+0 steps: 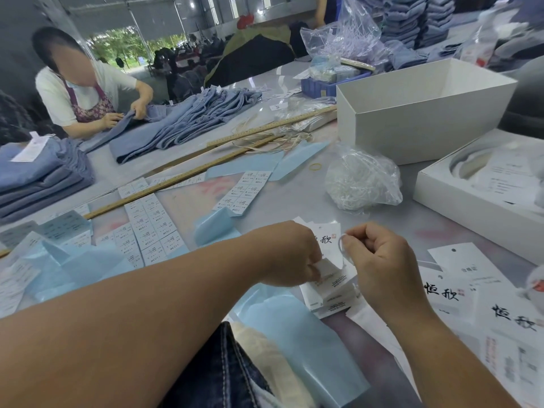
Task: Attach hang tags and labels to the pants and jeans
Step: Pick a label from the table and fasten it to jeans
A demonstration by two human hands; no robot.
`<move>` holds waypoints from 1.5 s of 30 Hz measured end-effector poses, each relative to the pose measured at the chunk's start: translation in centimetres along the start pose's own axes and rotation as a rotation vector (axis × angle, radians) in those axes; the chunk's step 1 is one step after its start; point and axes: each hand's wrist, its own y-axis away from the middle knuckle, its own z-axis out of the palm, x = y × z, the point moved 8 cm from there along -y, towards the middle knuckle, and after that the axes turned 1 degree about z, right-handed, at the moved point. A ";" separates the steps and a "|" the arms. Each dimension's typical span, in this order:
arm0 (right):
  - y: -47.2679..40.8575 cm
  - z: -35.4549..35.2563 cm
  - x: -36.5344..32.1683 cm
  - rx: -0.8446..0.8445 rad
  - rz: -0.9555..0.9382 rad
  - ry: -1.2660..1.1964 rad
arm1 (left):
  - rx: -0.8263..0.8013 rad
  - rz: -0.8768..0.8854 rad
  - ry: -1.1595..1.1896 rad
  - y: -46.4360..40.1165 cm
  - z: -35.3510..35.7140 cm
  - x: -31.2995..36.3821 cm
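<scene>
**Q:** What is nearest to you?

**A:** Dark jeans (pixel 223 369) lie at the bottom edge, under my left forearm, with pale blue backing paper (pixel 297 334) beside them.

**Q:** And your hands?

**A:** My left hand (pixel 287 254) has its fingers curled down, pinching a white hang tag (pixel 326 235) printed with black characters. My right hand (pixel 379 257) is curled too, pinching a thin white string loop (pixel 343 245) right at the tag's edge. Under both hands sits a small stack of white labels (pixel 331 293).

**Q:** What lies to the right?

**A:** More printed hang tags (pixel 459 287) spread on the grey table (pixel 300 195).

**Q:** Farther out?

**A:** Sticker sheets (pixel 153 222) to the left, a clear bag of white strings (pixel 362 178) ahead, a wooden ruler (pixel 265 128) lying slantwise, and an open white box (pixel 412 125) to the right.

**Q:** And beyond that?

**A:** Light blue jeans (pixel 188 119) fanned across the table, where another person (pixel 82 92) handles them. Folded stacks (pixel 412 19) stand at the back.
</scene>
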 end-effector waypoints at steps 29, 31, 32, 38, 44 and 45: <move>1.0 1.3 -2.4 -0.241 0.250 -0.600 | 0.337 -0.023 0.179 4.3 -7.4 0.8; 1.2 1.6 -2.9 -0.270 0.269 -0.611 | 0.393 -0.025 0.155 5.9 -9.2 0.5; 1.3 1.8 -3.2 -0.275 0.280 -0.611 | 0.428 -0.027 0.147 6.7 -10.2 0.4; 1.3 2.9 -6.3 -0.327 0.296 -0.575 | 0.605 -0.077 0.107 12.7 -12.9 -0.9; 4.0 3.7 -12.8 -0.498 0.117 -0.599 | 0.781 -0.106 0.149 19.5 -13.5 -1.2; 4.7 3.7 -14.1 -0.536 0.074 -0.626 | 0.812 -0.116 0.170 20.7 -13.6 -1.2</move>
